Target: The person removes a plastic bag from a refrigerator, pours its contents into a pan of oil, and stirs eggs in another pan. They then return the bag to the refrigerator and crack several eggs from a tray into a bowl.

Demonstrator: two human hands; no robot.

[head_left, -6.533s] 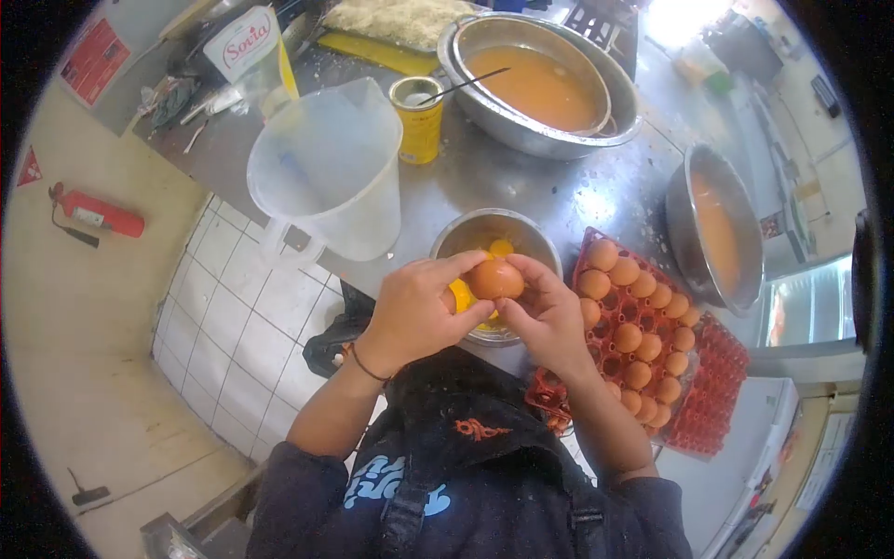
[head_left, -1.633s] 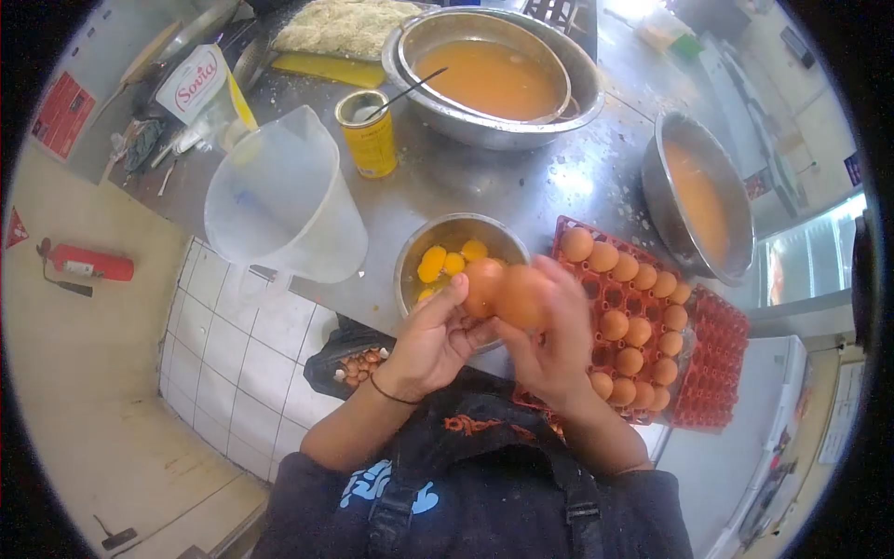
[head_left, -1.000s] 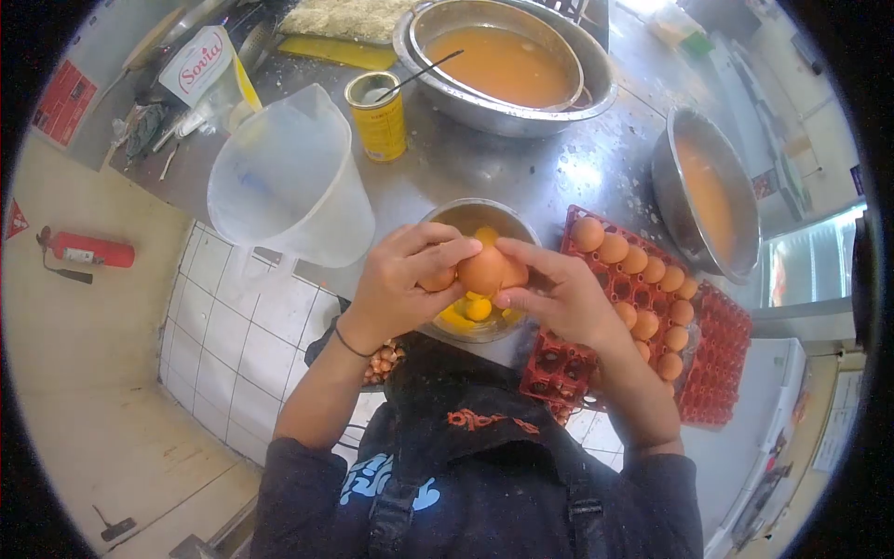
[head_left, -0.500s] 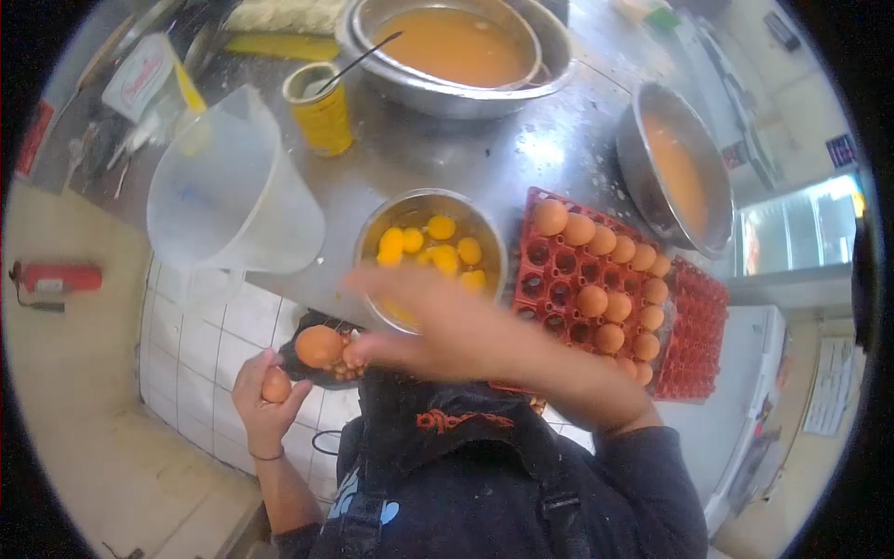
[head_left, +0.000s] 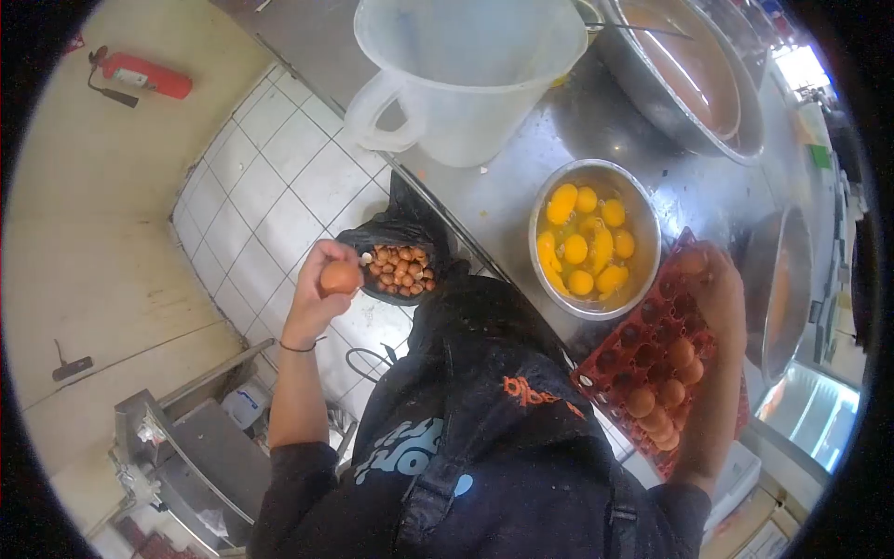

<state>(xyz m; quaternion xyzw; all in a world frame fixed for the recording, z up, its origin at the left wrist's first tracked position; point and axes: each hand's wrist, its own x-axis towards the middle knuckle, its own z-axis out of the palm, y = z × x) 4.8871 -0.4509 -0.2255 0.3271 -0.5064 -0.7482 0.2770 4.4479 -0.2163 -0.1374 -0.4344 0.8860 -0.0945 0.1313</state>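
My left hand [head_left: 321, 291] is closed around a brown egg [head_left: 340, 277], off to the left of the bin. On the right, my right hand [head_left: 719, 296] reaches over the red egg tray [head_left: 610, 359], its fingers around an egg [head_left: 690, 261] at the tray's far end. More brown eggs [head_left: 642, 402] sit in the tray, partly hidden by my forearm. Between my hands, a steel bowl [head_left: 654, 200] on the counter holds several yolks [head_left: 576, 248] in egg white. Below the counter edge, a black-lined bin [head_left: 438, 244] contains many eggshells [head_left: 400, 268].
A translucent plastic jug [head_left: 466, 102] stands on the steel counter [head_left: 494, 200] near its edge. Large steel bowls of brownish liquid [head_left: 666, 56] are at the back, and another steel bowl [head_left: 799, 279] stands right of the tray. A fire extinguisher [head_left: 146, 76] hangs on the left wall.
My right hand has gone from above the yolk bowl to the egg tray. My left hand still holds an egg. The view has turned, bringing the shell bin fully into sight.
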